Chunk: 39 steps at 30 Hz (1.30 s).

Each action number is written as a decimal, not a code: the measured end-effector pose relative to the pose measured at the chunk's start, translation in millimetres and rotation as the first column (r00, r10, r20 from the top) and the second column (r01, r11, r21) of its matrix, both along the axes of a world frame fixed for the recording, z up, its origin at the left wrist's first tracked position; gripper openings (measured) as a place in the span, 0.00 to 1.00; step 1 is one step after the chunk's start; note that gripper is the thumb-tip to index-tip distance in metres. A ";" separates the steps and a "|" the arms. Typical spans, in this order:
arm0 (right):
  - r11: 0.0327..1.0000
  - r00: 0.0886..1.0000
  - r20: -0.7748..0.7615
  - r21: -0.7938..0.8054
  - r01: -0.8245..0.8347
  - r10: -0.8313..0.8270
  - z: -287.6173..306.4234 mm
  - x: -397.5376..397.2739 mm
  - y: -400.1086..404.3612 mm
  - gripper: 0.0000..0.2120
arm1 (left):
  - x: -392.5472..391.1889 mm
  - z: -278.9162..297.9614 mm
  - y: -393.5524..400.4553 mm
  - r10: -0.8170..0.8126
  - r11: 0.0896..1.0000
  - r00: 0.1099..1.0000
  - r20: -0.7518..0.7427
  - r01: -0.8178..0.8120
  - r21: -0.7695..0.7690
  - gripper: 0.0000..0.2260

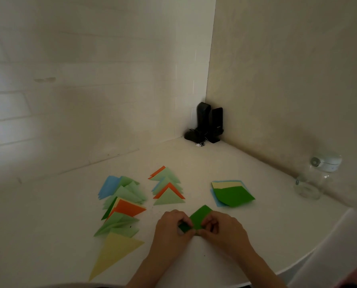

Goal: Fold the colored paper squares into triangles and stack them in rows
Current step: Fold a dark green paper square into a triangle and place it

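A dark green paper (200, 217) lies on the bench (256, 235) near its front edge; the left hand (171, 229) and right hand (223, 227) pinch its near corner between curled fingers; folded triangles (121, 206) lie in rows to the left; unfolded squares (231, 196) sit stacked beyond, right.

We see a dark green paper (200, 218) held in our hands. On the white bench (256, 235), the nearest folded triangle (116, 252) is pale yellow, and the left row (121, 202) behind it mixes light green, orange and light blue. The middle row (168, 187) alternates light green and orange. The right stack of squares (231, 194) shows dark green over yellow and light blue. Far in the corner stand black speakers (209, 123).
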State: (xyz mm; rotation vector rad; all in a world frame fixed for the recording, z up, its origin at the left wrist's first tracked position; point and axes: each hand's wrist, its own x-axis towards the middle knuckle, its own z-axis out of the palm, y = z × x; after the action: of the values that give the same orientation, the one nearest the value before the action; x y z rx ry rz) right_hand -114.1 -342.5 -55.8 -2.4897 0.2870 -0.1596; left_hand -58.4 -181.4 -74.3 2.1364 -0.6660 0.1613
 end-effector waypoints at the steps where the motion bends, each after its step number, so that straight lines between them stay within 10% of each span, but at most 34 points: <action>1: 1.000 1.000 -0.021 0.002 -0.005 0.005 0.2 1.4 -0.9 0.10 | 0.5 1.1 0.5 -0.006 1.000 1.000 -0.017 0.006 -0.008 0.15; 20: 0.995 0.997 -0.004 -0.047 -0.083 0.082 -4.0 -2.7 0.4 0.09 | 7.7 3.5 25.9 -0.240 0.968 0.961 -0.136 0.248 0.044 0.20; 29: 0.944 0.947 0.041 -0.099 -0.314 0.319 11.0 -4.7 -12.8 0.17 | 1.6 -5.1 23.3 -0.280 0.959 0.917 0.285 0.253 0.131 0.11; 39: 0.921 0.921 0.042 0.028 -0.388 0.387 15.2 -10.8 -16.0 0.04 | -6.9 0.0 17.8 -0.297 0.942 0.857 0.422 0.190 0.276 0.07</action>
State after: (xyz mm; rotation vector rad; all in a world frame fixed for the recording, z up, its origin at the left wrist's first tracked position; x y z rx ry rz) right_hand -124.9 -358.5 -40.6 -2.4496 -0.2201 -0.0328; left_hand -65.4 -163.6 -74.3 2.2184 -1.2826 0.4823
